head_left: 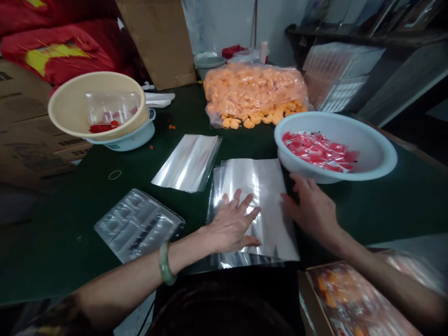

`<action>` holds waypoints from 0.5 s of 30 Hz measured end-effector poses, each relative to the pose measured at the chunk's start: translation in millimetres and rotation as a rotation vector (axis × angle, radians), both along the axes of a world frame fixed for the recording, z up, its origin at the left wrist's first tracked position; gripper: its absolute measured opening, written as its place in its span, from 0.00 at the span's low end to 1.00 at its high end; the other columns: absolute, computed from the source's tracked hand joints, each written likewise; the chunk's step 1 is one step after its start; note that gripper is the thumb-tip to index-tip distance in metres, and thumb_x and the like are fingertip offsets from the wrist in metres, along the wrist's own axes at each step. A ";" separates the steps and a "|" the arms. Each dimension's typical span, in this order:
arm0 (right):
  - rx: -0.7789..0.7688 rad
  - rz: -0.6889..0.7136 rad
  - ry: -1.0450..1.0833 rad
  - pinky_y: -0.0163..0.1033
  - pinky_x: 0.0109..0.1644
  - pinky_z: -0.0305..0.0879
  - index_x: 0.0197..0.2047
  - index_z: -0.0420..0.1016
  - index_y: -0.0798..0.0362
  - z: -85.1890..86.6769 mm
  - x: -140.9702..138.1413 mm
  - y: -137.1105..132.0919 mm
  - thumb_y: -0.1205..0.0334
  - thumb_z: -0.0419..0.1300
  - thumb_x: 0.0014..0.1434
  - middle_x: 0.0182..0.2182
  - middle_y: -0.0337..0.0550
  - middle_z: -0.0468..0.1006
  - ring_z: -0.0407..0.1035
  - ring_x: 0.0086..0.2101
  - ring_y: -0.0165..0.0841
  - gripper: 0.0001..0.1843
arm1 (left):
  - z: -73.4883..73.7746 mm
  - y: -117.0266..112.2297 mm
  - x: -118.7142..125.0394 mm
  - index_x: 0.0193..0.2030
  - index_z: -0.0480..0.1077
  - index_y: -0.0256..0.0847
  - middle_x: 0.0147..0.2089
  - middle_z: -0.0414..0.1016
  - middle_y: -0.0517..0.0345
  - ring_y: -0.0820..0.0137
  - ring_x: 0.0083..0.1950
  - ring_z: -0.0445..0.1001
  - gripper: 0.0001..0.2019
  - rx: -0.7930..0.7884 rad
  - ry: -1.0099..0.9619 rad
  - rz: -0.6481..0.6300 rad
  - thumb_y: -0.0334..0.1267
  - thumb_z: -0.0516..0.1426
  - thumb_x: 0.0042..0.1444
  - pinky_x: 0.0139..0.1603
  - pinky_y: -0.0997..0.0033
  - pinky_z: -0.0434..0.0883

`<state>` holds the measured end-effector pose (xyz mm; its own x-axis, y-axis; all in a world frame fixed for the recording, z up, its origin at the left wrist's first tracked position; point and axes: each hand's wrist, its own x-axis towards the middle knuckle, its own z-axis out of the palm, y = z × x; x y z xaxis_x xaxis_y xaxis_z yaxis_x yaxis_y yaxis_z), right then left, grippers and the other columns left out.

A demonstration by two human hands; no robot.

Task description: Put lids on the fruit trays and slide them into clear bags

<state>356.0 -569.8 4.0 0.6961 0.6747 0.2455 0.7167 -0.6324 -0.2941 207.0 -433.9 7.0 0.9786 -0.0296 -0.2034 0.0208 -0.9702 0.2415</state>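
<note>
A stack of clear plastic bags [259,186] lies on the dark green table [70,233] in front of me. My left hand [233,221] rests flat on the stack, fingers spread, a green bangle on its wrist. My right hand [311,207] touches the stack's right edge, fingers bent loosely, just below a white bowl [371,161] holding several red sachets [320,151].
A second bag stack [189,161] lies left of centre. A clear plastic tray [138,224] sits near left. A cream bowl [73,105] rests on a scale. A big bag of orange pieces [254,93] is behind. A box of packed goods [350,298] is at lower right.
</note>
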 end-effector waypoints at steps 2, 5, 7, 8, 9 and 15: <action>0.040 0.155 -0.041 0.40 0.33 0.60 0.54 0.64 0.55 -10.2 -19.8 -3.9 0.63 0.50 0.59 0.39 0.52 0.72 0.67 0.34 0.38 0.19 | -0.2 0.0 -2.5 0.61 0.57 0.38 0.67 0.48 0.41 0.41 0.66 0.43 0.36 0.040 -0.061 -0.005 0.59 0.54 0.51 0.56 0.35 0.51; -0.013 0.259 -0.093 0.39 0.34 0.60 0.47 0.71 0.55 -23.7 -41.1 -1.4 0.65 0.51 0.59 0.33 0.46 0.71 0.65 0.35 0.38 0.14 | 3.3 0.2 -6.5 0.54 0.64 0.34 0.60 0.60 0.42 0.49 0.57 0.58 0.26 0.062 -0.149 -0.007 0.50 0.55 0.54 0.53 0.47 0.60; -0.003 0.247 -0.110 0.39 0.37 0.59 0.44 0.72 0.56 -28.9 -45.7 1.4 0.64 0.51 0.60 0.32 0.46 0.70 0.64 0.36 0.37 0.12 | 6.4 1.5 -5.9 0.48 0.67 0.34 0.54 0.66 0.45 0.56 0.51 0.63 0.18 -0.012 -0.175 -0.006 0.45 0.54 0.56 0.50 0.55 0.64; 0.014 0.238 -0.104 0.38 0.37 0.59 0.43 0.72 0.56 -30.3 -45.8 2.4 0.63 0.51 0.60 0.32 0.46 0.70 0.63 0.36 0.37 0.11 | 7.8 2.6 -3.4 0.46 0.68 0.35 0.51 0.67 0.46 0.59 0.49 0.65 0.15 -0.066 -0.173 0.028 0.43 0.52 0.57 0.48 0.59 0.65; 0.024 0.238 -0.097 0.38 0.38 0.58 0.42 0.73 0.56 -30.9 -45.1 3.0 0.63 0.51 0.60 0.32 0.45 0.70 0.63 0.36 0.36 0.11 | 9.1 3.9 0.9 0.45 0.68 0.35 0.49 0.66 0.47 0.60 0.46 0.67 0.14 -0.111 -0.158 0.088 0.43 0.50 0.59 0.46 0.61 0.66; 0.010 0.285 -0.119 0.38 0.38 0.56 0.37 0.73 0.56 -30.1 -42.0 2.3 0.65 0.49 0.62 0.31 0.45 0.69 0.61 0.34 0.35 0.11 | 5.5 8.1 44.2 0.46 0.64 0.34 0.41 0.67 0.42 0.52 0.40 0.71 0.24 -0.020 -0.033 0.494 0.55 0.46 0.57 0.39 0.54 0.67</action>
